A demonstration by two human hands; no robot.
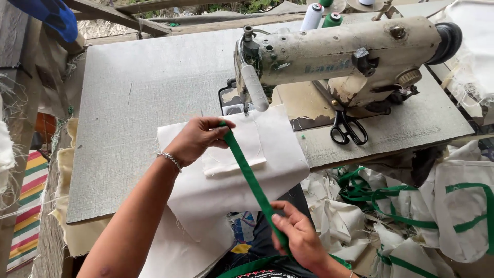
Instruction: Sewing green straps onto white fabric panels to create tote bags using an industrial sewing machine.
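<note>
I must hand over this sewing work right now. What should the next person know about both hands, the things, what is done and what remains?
Left hand: pinches the upper end of the green strap over the white fabric piece, near the sewing machine.
Right hand: grips the same strap lower down, holding it taut.
Scissors lie on the table, right of the needle area.
Done: strap stretched diagonally across the fabric; finished-looking white pieces with green straps are piled at the right.
Left: the strap does not yet look stitched to this piece.
</note>
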